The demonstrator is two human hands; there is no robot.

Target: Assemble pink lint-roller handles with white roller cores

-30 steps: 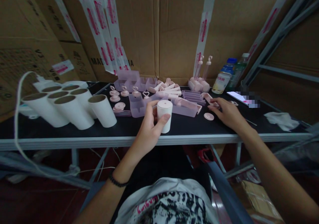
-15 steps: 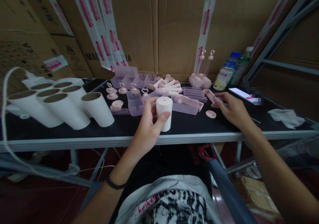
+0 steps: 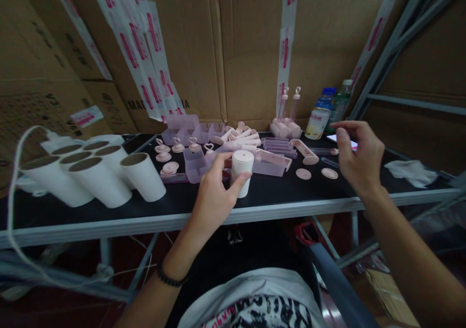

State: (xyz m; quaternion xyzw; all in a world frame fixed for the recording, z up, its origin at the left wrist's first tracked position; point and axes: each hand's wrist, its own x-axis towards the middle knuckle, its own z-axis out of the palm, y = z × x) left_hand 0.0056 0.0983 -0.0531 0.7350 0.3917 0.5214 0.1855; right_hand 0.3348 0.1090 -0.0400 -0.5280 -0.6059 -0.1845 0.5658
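My left hand (image 3: 220,182) is wrapped round a white capped cylinder (image 3: 241,175), which stands upright near the table's front edge. A small hole shows in the cylinder's round top. My right hand (image 3: 360,158) is raised over the right side of the table, thumb and fingers apart, with nothing visible between them. Just left of it lie a pink trough-shaped piece (image 3: 305,152) and two pink discs, one nearer the middle (image 3: 303,174) and one closer to the hand (image 3: 329,173). A clear tube with a pink end (image 3: 324,151) lies behind them.
White cardboard tubes (image 3: 143,177) stand in a group at left. Lilac trays (image 3: 267,167), pink parts (image 3: 242,136) and heart-topped stoppers (image 3: 177,146) fill the middle. Bottles (image 3: 317,123), a phone (image 3: 342,141) and a crumpled tissue (image 3: 410,172) are at right.
My right hand has let go of the pink trough-shaped piece, which now lies on the table, and has moved right and up. My left hand still holds the cylinder. The view has shifted slightly.
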